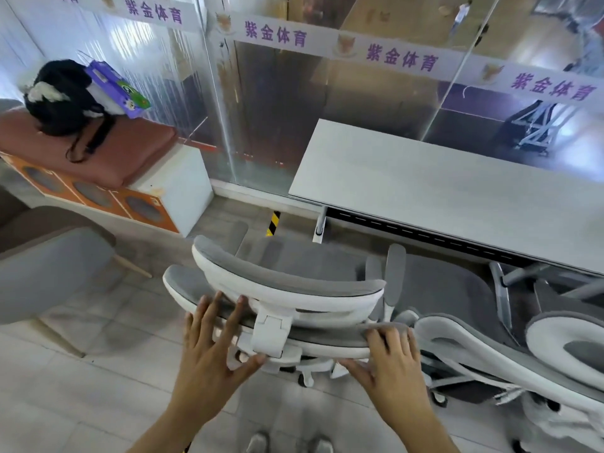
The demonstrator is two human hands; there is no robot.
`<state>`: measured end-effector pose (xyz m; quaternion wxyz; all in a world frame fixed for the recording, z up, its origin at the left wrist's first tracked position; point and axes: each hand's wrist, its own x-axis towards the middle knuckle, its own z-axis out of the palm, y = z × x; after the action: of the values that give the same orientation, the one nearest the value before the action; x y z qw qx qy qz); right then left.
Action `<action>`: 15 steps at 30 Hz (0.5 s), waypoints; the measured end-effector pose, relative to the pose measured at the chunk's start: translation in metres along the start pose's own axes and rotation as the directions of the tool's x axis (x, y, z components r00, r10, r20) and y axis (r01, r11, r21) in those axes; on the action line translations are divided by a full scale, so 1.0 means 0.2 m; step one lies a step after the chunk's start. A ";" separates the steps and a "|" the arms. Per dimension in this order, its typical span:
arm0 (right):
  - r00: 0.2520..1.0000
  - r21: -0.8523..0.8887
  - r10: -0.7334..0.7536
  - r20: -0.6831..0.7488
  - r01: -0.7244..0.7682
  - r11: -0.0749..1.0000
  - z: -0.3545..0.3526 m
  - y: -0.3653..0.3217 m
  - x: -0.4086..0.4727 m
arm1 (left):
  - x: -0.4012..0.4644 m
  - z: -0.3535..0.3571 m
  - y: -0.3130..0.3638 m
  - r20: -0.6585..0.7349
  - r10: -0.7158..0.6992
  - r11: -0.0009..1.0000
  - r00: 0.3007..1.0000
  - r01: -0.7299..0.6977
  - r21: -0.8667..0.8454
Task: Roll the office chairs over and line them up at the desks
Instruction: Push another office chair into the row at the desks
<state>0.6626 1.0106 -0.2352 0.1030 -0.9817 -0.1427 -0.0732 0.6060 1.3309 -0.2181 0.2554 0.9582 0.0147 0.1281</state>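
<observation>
A white-framed office chair (287, 282) with grey mesh stands in front of me, facing the left end of the long white desk (425, 191). My left hand (212, 348) lies on the top of its backrest with fingers spread. My right hand (392, 358) grips the backrest's right top edge. A second matching chair (457, 335) stands right beside it, partly under the desk. Part of a third chair (568, 338) shows at the far right edge.
A glass partition (261, 109) runs behind the desk. A person (65, 99) sits at the left by a white and orange cabinet (170, 188). A grey upholstered chair (49, 266) stands on the left. A yellow-black striped post (273, 223) stands near the desk leg.
</observation>
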 end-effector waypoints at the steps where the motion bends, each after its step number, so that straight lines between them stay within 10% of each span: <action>1: 1.000 0.010 0.007 0.009 -0.007 1.000 -0.01 0.00 0.01 | 0.02 0.00 0.00 0.006 -0.007 1.000 1.000 0.007 -0.007; 15: 0.998 -0.058 0.034 -0.044 -0.037 0.998 0.00 -0.15 -0.22 | -0.13 -0.03 -0.12 -0.015 0.077 0.997 0.997 -0.077 0.025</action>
<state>0.6122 1.0271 -0.2378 0.0785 -0.9848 -0.1209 -0.0968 0.5804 1.3525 -0.2304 0.2383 0.9601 -0.0184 0.1452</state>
